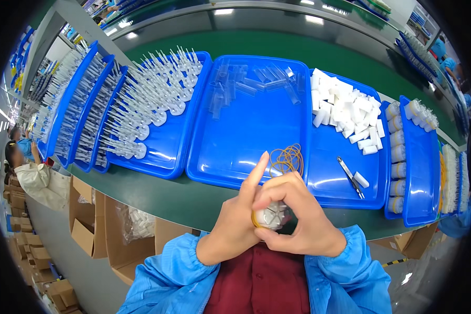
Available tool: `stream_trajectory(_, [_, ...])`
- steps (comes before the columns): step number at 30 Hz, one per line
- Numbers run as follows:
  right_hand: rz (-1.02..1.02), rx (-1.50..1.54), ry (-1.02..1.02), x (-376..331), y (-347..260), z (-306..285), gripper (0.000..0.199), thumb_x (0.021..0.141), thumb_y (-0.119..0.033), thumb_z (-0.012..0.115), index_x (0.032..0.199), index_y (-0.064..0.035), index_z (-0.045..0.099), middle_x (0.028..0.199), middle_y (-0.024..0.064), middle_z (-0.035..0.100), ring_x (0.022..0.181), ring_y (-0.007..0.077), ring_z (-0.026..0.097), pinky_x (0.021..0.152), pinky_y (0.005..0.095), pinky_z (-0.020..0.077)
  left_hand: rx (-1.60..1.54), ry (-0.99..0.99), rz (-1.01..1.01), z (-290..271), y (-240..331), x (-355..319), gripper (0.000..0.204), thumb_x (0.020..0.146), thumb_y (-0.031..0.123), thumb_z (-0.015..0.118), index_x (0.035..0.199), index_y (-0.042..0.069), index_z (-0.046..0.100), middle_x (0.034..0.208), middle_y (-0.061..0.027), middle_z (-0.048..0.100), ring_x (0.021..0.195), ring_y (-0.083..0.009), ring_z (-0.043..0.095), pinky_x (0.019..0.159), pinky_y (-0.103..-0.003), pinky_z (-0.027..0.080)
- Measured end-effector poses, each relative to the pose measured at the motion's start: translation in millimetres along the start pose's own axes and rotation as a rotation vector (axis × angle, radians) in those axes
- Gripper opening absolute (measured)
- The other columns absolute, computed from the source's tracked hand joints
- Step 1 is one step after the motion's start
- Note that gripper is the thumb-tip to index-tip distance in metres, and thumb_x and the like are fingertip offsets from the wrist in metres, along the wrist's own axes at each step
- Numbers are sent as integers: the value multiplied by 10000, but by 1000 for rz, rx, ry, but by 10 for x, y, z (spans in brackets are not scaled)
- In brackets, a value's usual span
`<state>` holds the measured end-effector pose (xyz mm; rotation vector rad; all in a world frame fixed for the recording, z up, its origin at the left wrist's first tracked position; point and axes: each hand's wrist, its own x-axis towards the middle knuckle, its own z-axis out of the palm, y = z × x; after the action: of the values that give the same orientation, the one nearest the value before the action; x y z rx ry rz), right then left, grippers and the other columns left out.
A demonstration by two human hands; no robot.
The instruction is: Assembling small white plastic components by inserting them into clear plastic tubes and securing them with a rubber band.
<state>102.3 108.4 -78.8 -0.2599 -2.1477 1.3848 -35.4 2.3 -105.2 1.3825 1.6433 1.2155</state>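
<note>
Close to my chest, both hands hold a small bundle of clear plastic parts (pixel 271 216). My left hand (pixel 235 222) grips its left side, the forefinger pointing up. My right hand (pixel 298 217) curls around it from the right. A yellow rubber band (pixel 255 219) shows at the bundle's left edge, under my fingers. Just beyond my hands, loose rubber bands (pixel 287 158) lie at the front of the middle blue tray (pixel 230 152).
Several blue trays line the green bench (pixel 157 194): clear plungers (pixel 152 99) at left, clear tubes (pixel 251 81) in the middle, white foam blocks (pixel 345 107) and tweezers (pixel 349 176) at right, banded bundles (pixel 397 154) far right. Cardboard boxes (pixel 94 220) stand below. Another person (pixel 34 175) sits at left.
</note>
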Motion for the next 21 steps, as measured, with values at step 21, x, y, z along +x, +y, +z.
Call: stream_trajectory(21, [77,-69,-43,-328,123,-222,670,752,-176,865,1335,12,593,1340,182,607,1184,338,594,1000,419,472,-483,-107,-18,-171,-133,-112,777,734,83,880,1398,-23,489,1343,-130,530,1192,-207,549,1017,-360,452])
